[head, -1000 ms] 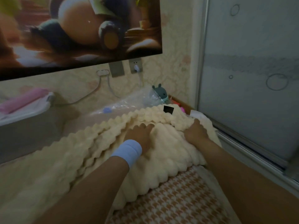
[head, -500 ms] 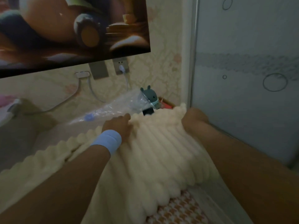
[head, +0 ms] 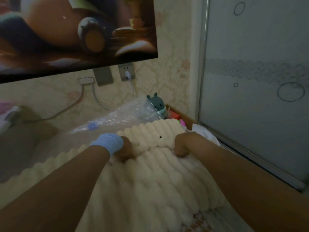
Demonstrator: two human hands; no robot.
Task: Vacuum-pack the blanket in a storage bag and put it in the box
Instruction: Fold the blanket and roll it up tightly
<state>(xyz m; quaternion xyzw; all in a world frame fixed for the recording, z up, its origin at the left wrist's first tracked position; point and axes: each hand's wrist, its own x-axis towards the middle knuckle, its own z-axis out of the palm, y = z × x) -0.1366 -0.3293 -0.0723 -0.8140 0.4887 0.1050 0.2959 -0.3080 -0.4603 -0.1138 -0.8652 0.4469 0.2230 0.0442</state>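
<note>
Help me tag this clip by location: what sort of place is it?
Probably a home bedroom: a fluffy cream blanket spread over a patterned cover, a small plush toy by the papered wall, and a frosted sliding door alongside.

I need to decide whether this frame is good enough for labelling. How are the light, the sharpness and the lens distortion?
Head view: dim room light, no hard shadows, the cream blanket brightest. Head view: the left hand and right hand gripping it look soft. Head view: faint glints on the storage bag; the door frame leans from the wide-angle lens.
</note>
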